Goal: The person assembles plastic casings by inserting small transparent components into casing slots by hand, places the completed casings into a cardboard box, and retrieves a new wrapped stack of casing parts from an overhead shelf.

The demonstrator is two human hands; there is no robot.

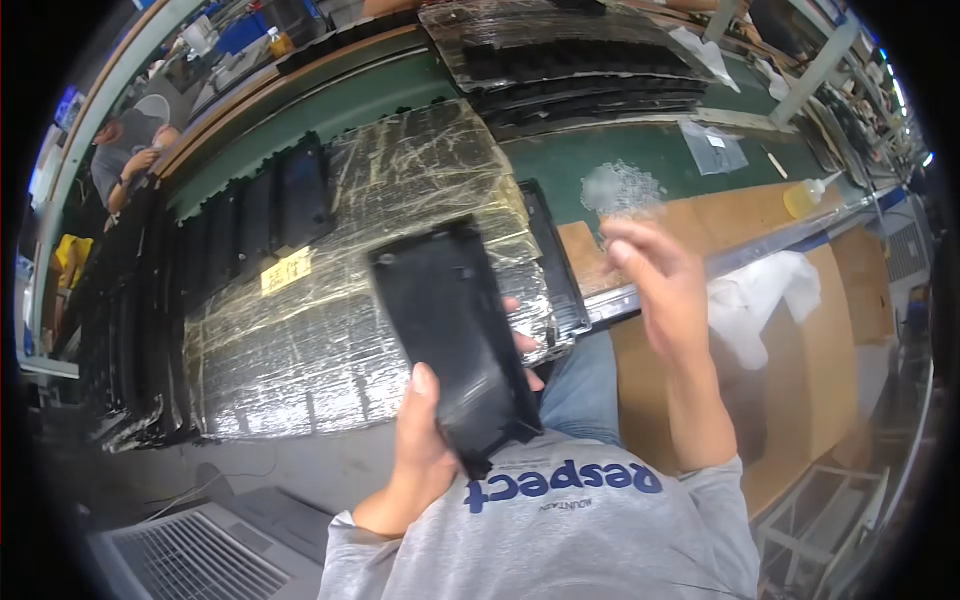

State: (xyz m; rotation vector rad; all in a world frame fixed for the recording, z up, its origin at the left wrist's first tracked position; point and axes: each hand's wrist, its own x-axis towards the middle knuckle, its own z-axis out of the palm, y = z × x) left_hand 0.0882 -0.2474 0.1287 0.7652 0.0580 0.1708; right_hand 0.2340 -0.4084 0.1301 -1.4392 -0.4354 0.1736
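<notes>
My left hand (pixel 425 440) grips a black plastic panel (pixel 450 330) in front of my chest. Its thumb lies on the front edge and its fingers show behind the far side. The panel is tilted, with small round marks near its upper corners. My right hand (pixel 665 285) is raised over the brown cardboard, beside a pile of small clear pieces (pixel 620 188). Its thumb and forefinger are pinched together, and anything between them is too small and blurred to make out. Another black panel (pixel 552 255) stands just left of that hand.
A wide stack wrapped in clear film (pixel 420 180) carries a yellow label (pixel 287 271) and a row of black panels (pixel 265 205). More wrapped stacks (pixel 570 50) lie behind. A yellowish bottle (pixel 803 198) and a plastic bag (pixel 712 147) are at right. A co-worker (pixel 130 155) is at far left.
</notes>
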